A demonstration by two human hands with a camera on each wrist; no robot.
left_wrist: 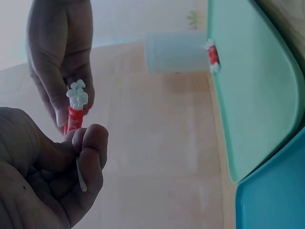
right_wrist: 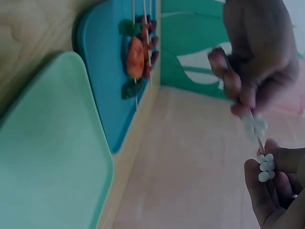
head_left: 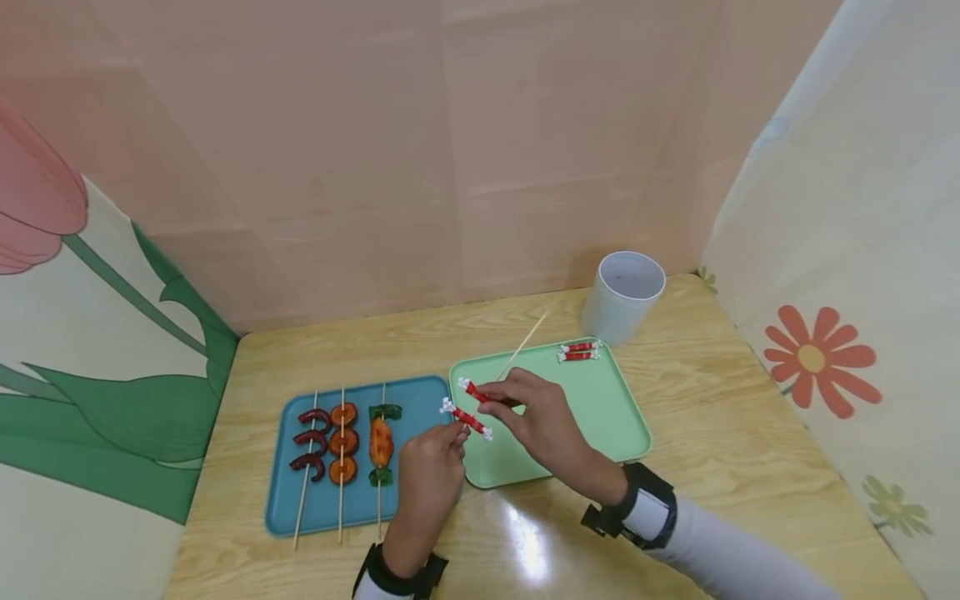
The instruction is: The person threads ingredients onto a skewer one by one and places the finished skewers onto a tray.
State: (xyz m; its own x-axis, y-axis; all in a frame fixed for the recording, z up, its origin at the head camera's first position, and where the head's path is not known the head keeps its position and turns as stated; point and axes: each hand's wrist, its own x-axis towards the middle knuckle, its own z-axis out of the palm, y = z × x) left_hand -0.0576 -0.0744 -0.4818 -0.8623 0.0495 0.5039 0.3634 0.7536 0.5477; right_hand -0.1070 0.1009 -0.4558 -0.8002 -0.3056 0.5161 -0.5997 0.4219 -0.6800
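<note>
My left hand [head_left: 429, 468] pinches a thin wooden skewer [head_left: 525, 340] near its lower end, which pokes out below the fingers in the left wrist view. A red-wrapped enoki roll [head_left: 468, 420] with white mushroom tips sits crosswise on the skewer, right at the left fingertips. Between thumb and fingers, my right hand [head_left: 546, 423] holds a second enoki roll [head_left: 475, 390], just beyond the first and partly hidden by the fingers. In the right wrist view the skewer reaches to this second roll [right_wrist: 266, 167]. Both hands are over the green tray [head_left: 600, 408].
Two more enoki rolls [head_left: 579, 351] lie at the green tray's far right corner. A pale cup [head_left: 622, 304] stands behind that corner. On the left, a blue tray [head_left: 429, 400] carries three loaded skewers: dark curled pieces [head_left: 310, 444], round brown slices [head_left: 343, 442], and an orange piece [head_left: 381, 442] between green ones.
</note>
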